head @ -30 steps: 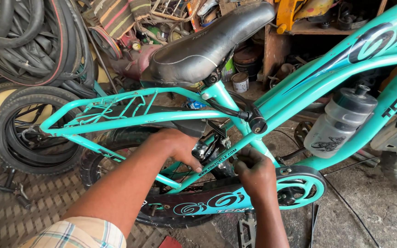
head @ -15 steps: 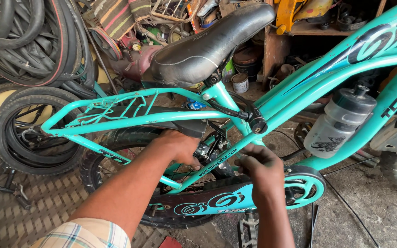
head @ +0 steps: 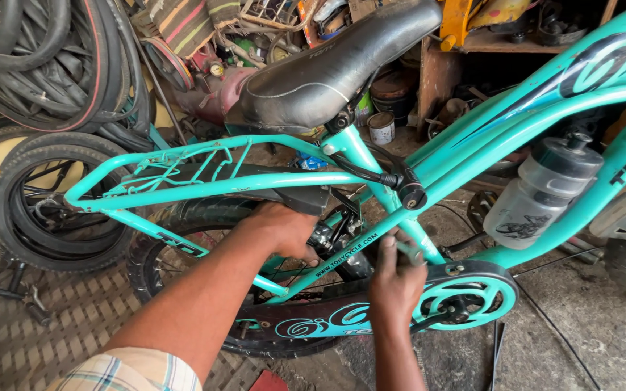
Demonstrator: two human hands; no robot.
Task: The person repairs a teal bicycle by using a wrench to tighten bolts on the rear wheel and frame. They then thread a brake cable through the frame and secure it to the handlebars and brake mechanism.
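Teal bike frame (head: 472, 174) leans over floor. Left hand (head: 280, 230) clamped on rear brake (head: 331, 235) beside the tyre (head: 182, 224). Right hand (head: 394, 279) grips small tool (head: 409, 252), prob. a wrench, above chain guard (head: 371, 311).

Tyres and tubes (head: 34, 54): black, piled at the upper left.
Spare wheel (head: 48, 199): black tyre, leaning at the left, behind the carrier.
Striped cloth (head: 190, 18): bunched at the top, among clutter.
Small tins (head: 382, 127): on the ground behind the saddle, probably paint cans.
Shelf (head: 516, 40): wooden, holding dark metal parts.
Floor (head: 603, 318): grey and dusty.
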